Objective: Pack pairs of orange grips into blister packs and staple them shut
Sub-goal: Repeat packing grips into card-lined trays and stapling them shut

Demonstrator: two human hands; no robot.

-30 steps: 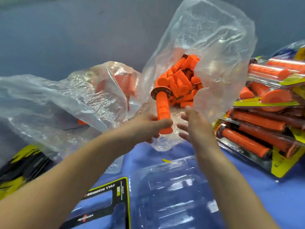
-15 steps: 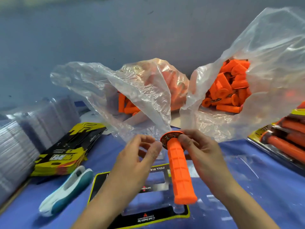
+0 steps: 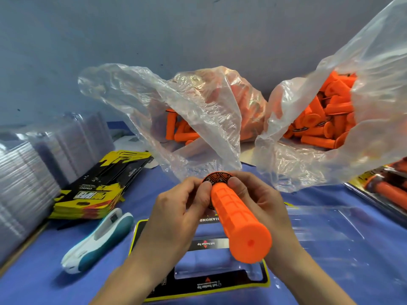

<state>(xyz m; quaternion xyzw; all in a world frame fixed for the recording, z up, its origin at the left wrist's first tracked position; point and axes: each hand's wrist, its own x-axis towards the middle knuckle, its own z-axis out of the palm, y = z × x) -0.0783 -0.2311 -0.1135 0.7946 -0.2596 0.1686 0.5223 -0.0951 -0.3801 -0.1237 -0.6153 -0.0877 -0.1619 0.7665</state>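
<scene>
Both hands hold one orange grip (image 3: 239, 223) above the blue table, its closed end pointing at me. My left hand (image 3: 178, 208) pinches the black patterned flange at its far end, and my right hand (image 3: 262, 208) wraps the same end from the right. Under the grip lies an open clear blister pack (image 3: 326, 234) with a black and yellow insert card (image 3: 198, 285). A white and teal stapler (image 3: 99, 241) rests to the left. Two clear plastic bags hold loose orange grips, one behind the hands (image 3: 187, 133) and one at the right (image 3: 326, 119).
A stack of yellow and black insert cards (image 3: 99, 183) lies at the left. Stacks of empty clear blister shells (image 3: 28, 172) stand along the left edge. Packed blister packs with orange grips (image 3: 387, 190) lie at the right edge. A grey wall rises behind the bags.
The grip came out of the right bag in my left hand and passed to my right. Now both hands grip its flanged end, with the closed end tilted up toward me.
</scene>
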